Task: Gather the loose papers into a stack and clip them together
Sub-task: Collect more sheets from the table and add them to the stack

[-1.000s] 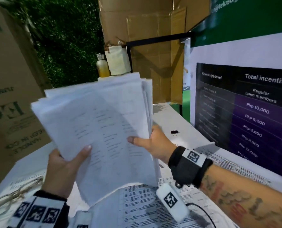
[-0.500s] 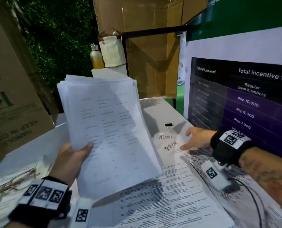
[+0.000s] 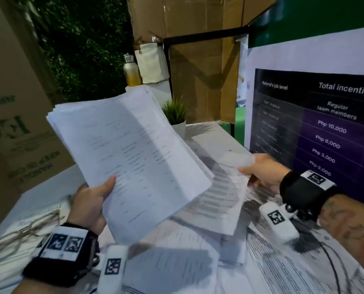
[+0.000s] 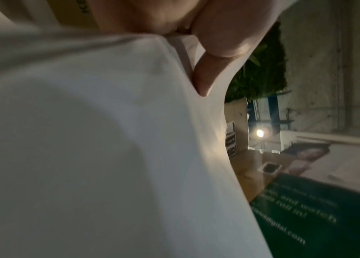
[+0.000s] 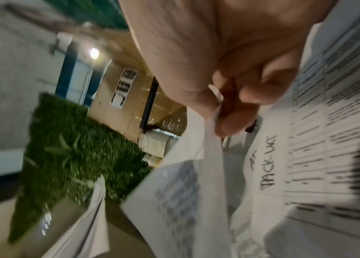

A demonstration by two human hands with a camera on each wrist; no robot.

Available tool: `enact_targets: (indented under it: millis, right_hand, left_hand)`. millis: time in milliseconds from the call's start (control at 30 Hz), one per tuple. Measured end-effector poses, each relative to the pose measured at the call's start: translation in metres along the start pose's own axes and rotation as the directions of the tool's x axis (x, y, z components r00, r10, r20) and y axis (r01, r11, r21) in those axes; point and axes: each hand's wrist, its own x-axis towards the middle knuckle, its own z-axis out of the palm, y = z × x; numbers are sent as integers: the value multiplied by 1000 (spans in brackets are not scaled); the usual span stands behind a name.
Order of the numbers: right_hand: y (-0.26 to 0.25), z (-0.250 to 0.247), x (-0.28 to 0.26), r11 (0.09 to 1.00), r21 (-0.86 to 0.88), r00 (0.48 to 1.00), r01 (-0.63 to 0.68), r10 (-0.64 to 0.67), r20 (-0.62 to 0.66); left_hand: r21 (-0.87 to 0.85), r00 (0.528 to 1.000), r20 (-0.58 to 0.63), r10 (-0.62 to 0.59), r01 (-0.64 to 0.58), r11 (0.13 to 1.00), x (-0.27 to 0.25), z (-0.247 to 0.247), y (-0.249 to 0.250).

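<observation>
Head view shows the left hand point(image 3: 90, 205) gripping a thick stack of printed papers point(image 3: 130, 158) by its lower left edge, thumb across the top page, the stack raised and tilted above the counter point(image 3: 210, 134). To the right, the right hand point(image 3: 261, 172) pinches one loose sheet point(image 3: 223, 194) at its far corner and lifts it clear of the counter, just beside the stack; motion blurs its print. More printed sheets point(image 3: 283, 272) lie spread over the counter under both hands. Right wrist view shows thumb and fingers point(image 5: 249, 95) closed on the sheet's edge. Eyeglasses point(image 3: 22, 232) rest at the left, a small potted plant point(image 3: 175, 115) stands behind the stack
</observation>
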Motion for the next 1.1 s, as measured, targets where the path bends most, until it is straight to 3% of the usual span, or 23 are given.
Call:
enact_targets:
  millis: [100,233,367,567,633,733,800,867,933,1000,1100]
  right_hand:
    - [-3,4,-1,939,337,995,65,-36,-92]
    - [-5,27,-9,828,542,987,141,-73,-145]
    - [-8,52,-25,839,524,989,147,-114,-95]
    - [-8,59,-45,874,473,965,112,-208,157]
    - [-7,48,-45,926,362,955,108,-197,220]
    - [0,19,-27,983,-54,973,174,-163,166]
    - [11,-7,-6,914,-388,993,114,-112,28]
    - [22,-34,14,779,-623,997,-70,35,-67]
    - [32,-55,28,661,-721,976,-210,179,-121]
    - [39,-69,34,623,-729,956,-282,250,-155]
    - [38,-75,32,594,-767,964,-243,236,-122]
  left_hand:
    - [-133,996,38,-87,91,987,1,-5,3]
    - [-162,980,87,-180,192,968,-4,3,0]
    - [-171,974,115,-196,213,962,-6,14,-6]
    - [-248,970,176,-167,208,946,-5,17,-11]
    - [-235,969,186,-161,203,951,-6,17,-12]
    - [-165,986,110,-127,144,976,-4,14,-12]
    - [-118,994,37,-105,108,987,-1,10,-11]
    - [-85,995,11,-103,104,991,-1,9,-9]
    - [-56,995,15,-96,97,994,-4,10,-8]
    - [-40,997,15,-78,78,996,-5,12,-7]
    - [-57,999,10,-48,48,997,-8,15,-6]
